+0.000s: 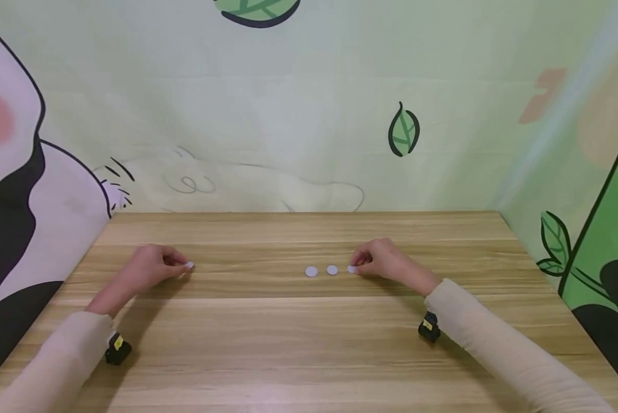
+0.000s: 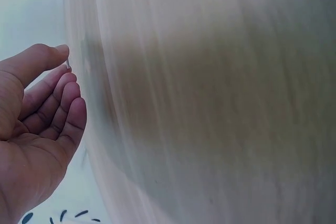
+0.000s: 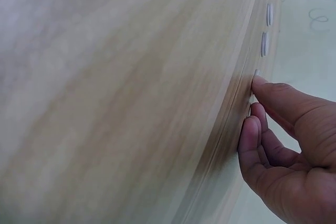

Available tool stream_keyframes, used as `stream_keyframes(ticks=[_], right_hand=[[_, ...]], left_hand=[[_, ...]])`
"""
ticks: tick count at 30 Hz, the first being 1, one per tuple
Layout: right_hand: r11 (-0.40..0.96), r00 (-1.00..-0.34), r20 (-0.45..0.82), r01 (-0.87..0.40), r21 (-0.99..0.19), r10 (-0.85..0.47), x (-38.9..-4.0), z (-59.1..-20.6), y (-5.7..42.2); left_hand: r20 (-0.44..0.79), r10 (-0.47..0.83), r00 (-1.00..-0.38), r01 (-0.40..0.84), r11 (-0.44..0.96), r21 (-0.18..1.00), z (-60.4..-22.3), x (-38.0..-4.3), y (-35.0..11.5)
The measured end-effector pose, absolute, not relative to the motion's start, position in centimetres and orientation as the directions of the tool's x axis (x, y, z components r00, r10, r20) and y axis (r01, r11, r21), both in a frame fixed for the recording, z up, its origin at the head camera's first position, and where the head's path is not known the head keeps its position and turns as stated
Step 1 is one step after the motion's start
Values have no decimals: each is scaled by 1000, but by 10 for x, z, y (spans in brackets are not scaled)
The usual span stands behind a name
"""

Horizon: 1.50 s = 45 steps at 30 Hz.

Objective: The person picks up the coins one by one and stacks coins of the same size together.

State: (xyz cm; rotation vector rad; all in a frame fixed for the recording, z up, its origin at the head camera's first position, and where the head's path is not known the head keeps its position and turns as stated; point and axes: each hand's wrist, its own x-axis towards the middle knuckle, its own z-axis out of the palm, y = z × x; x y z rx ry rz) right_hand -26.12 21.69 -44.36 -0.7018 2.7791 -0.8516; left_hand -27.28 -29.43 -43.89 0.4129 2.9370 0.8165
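Note:
My left hand (image 1: 152,267) is over the left part of the wooden table, pinching a small white disc (image 1: 189,265) between thumb and index finger. Only the thin edge of that disc (image 2: 67,64) shows in the left wrist view. Right of the middle, my right hand (image 1: 383,260) has its thumb and fingertips on another white disc (image 1: 351,269), down at the tabletop. Part of this disc (image 3: 256,73) is hidden behind the thumb in the right wrist view. To its left, a white disc (image 1: 331,269) and a further white disc (image 1: 311,271) lie flat in a row with it.
The wood-grain table (image 1: 298,344) ends at the back against a pale green wall covering (image 1: 309,115) printed with leaves. Dark wrist cameras sit at the left cuff (image 1: 117,349) and the right cuff (image 1: 429,328).

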Motion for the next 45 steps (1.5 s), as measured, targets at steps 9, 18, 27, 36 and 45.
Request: stream_keyframes(ticks=[9,18,27,36,45], right_hand=[[728,-877,-6,-395,-561,-480,-260,-443,217],[726,-874,5,-407,-554,-486,-261,-443,218],[741,-881,-14,-389,-548,-473,-261,-442,217],[740,-878,-15,-393,-546,-478,-260,-441,218],[746,-885,-37,-368,-556,-464,-262,-444,217]], left_hand=[[-9,281,-960,232,812,536,-439,-273,-285],[-4,292,-956,245,808,535,-438,-272,-278],[-4,290,-957,239,797,554,-434,-274,-271],[-20,291,-957,229,794,563,-430,-277,-262],[-23,305,-952,239,787,569,-427,-277,-246]])
